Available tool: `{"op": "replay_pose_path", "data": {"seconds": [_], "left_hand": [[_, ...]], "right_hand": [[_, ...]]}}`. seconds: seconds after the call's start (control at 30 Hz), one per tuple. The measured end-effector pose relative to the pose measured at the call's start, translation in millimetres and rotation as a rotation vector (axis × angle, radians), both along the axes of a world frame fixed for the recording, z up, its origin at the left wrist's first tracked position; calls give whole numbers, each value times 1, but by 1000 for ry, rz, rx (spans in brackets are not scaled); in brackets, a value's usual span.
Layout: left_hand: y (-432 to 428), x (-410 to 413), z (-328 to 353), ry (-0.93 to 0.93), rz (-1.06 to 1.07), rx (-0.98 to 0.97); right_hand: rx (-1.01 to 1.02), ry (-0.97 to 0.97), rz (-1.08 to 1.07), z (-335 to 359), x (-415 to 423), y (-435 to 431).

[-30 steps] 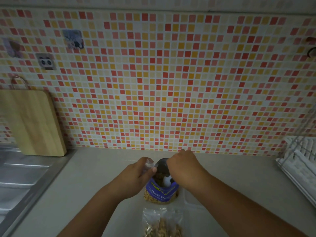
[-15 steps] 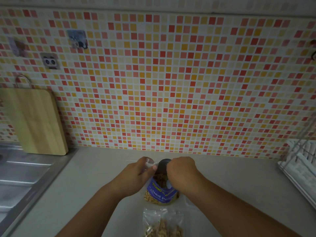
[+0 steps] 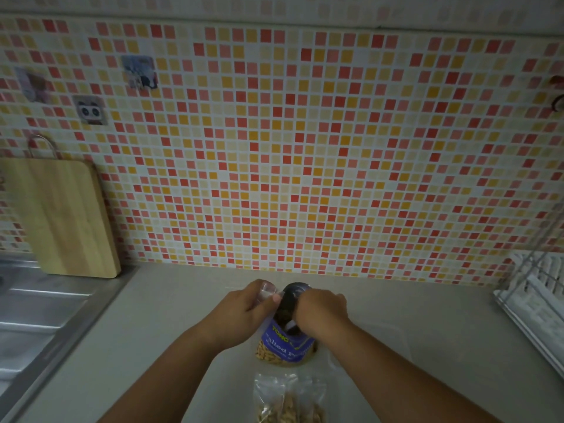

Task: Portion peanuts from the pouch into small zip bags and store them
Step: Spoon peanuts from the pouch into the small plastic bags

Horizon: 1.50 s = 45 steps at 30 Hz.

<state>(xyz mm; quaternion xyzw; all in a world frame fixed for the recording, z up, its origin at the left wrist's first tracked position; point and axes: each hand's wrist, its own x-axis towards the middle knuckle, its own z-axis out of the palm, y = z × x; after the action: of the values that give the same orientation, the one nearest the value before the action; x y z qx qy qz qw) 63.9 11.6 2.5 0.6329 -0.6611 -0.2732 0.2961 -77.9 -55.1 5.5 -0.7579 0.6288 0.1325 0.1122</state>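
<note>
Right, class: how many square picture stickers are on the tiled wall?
3, upper left above the cutting board: one far left, a panda-face one lower, one highest, rightmost. Others may be out of frame.

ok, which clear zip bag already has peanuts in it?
The zip bag lying flat on the counter, nearer than the pouch: peanuts show through it. The clear bag pinched in the left hand looks empty.
</note>
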Motion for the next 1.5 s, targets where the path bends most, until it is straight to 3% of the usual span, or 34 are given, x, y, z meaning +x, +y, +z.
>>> {"op": "replay_pose_path", "data": {"seconds": [0.3,0.53,0.73,0.83,1.1,1.3,1.5], "left_hand": [[3,9,3,35,-44,47],[2,11,6,23,-62,26],[0,15,13,-169,-19,-81],[-2,12,14,-291,-37,-107],[-8,1,14,-494,-68,-174],[-13,-8,10,-574,-98,-187],[-17,-20,1,-590,-66,-268]], "right_hand": [[23,-347,-247,2,-36,-7],[122,-380,-266,7,-58,-11],[119,-396,-211,34,-74,-16],[139,-293,-236,51,-72,-21],[71,-499,-222,76,-75,-15],[18,-548,-83,75,-69,-8],[-90,-251,234,93,-38,5]]}}
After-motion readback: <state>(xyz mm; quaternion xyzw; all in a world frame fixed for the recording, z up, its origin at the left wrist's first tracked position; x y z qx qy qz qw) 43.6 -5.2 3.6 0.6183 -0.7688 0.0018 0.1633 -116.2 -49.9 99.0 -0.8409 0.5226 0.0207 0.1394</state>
